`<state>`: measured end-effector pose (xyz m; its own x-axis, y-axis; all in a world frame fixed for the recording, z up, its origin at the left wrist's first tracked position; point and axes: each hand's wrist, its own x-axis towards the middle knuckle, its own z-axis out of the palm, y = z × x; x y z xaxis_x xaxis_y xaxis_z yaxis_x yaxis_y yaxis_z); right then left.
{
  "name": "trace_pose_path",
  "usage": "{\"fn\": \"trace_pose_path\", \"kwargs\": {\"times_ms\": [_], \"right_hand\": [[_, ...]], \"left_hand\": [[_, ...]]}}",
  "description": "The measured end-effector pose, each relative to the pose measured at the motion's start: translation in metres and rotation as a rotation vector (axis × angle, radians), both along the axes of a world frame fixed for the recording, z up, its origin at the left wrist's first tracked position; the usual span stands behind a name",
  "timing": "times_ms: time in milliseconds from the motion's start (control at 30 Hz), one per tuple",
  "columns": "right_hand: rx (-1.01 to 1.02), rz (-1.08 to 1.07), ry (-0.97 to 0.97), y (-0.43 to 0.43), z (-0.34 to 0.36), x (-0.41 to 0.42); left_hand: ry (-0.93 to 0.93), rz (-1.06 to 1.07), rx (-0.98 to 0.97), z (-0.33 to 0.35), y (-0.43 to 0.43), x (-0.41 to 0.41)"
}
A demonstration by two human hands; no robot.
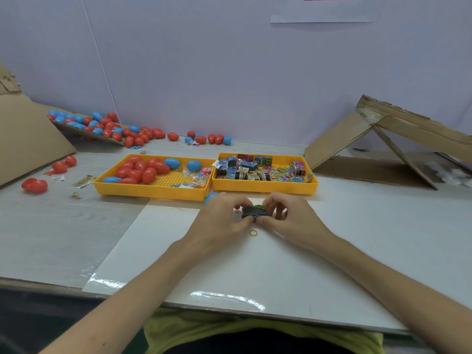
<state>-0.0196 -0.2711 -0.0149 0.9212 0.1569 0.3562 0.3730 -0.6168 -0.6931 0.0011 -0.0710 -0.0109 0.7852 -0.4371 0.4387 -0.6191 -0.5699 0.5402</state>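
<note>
The left hand (222, 215) and the right hand (288, 213) are close together, and both pinch a little dark pack (255, 212) between their fingers and thumbs. The pack is held over the middle of the tabletop (51, 238), above a shiny white sheet (229, 272) that reaches the near edge. A small yellow rubber band (253, 233) lies on the sheet just on the near side of the hands. A blue egg piece (210, 197) peeks out just behind the left hand. Past the hands sit two yellow trays, touching side by side. The left tray (153, 191) holds red and blue eggs (143, 172). The right tray (265, 187) holds lots of little colourful packs (245, 169). More loose eggs (109, 126) lie along the far edge toward the far left corner. Bent cardboard (383, 139) stands by the far right corner.
</note>
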Motion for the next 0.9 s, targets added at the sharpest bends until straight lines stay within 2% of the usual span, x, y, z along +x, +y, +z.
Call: {"fn": "trace_pose_path", "kwargs": {"times_ms": [200,300,533,767,900], "right_hand": [[-0.088,0.021,-0.015,-0.004,0.001,0.001],[-0.086,0.027,-0.013,-0.005,0.002,0.001],[-0.075,0.049,-0.017,-0.008,0.005,0.001],[-0.141,0.127,-0.249,-0.009,0.011,-0.001],[-0.147,0.114,-0.251,-0.007,0.009,-0.001]], "left_hand": [[0.022,-0.044,0.032,0.003,-0.002,0.0],[0.082,-0.027,-0.011,0.003,-0.001,0.0],[0.084,-0.015,-0.04,0.003,-0.002,0.0],[0.098,-0.015,-0.048,0.003,-0.002,0.001],[0.098,-0.025,-0.047,0.003,-0.002,0.001]]}}
